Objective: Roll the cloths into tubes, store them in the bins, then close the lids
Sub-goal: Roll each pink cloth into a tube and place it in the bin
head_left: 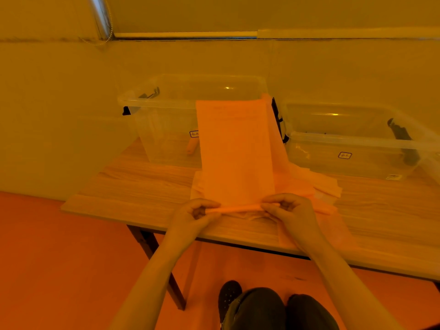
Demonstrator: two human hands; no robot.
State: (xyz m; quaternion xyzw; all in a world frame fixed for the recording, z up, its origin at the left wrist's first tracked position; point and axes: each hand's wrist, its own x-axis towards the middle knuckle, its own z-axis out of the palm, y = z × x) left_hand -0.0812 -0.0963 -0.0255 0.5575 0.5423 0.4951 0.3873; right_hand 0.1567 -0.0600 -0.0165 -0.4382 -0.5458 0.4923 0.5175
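Orange light is washing over everything I am seeing, so true colours are hard to judge. Nearest to me, dark trousers [259, 308] and a shoe [229, 297] are showing at the bottom edge, cut off by the frame.

Above them, my left hand [194, 214] and right hand [289, 210] are working at the near part of the desk [123, 198]. Both sets of fingers are curling around the thin rolled edge [238, 208] of a cloth [234, 151], pinching it at either end of the roll. I cannot make out the fingertips themselves, as they are tucking under the fabric.

That cloth is lying flat away from me and running up over the front wall of the left bin [162, 129], hiding part of it. More cloths [316, 184] are lying in a loose heap beneath and to the right; I cannot tell how many.

Further back, the left bin is standing open, with something small and rolled [192, 146] showing faintly through its clear wall. The right bin [357, 148] is standing just beside it, its far end cut off by the frame. Dark latches [402, 133] are showing on the bins. Lids are not something I can make out.
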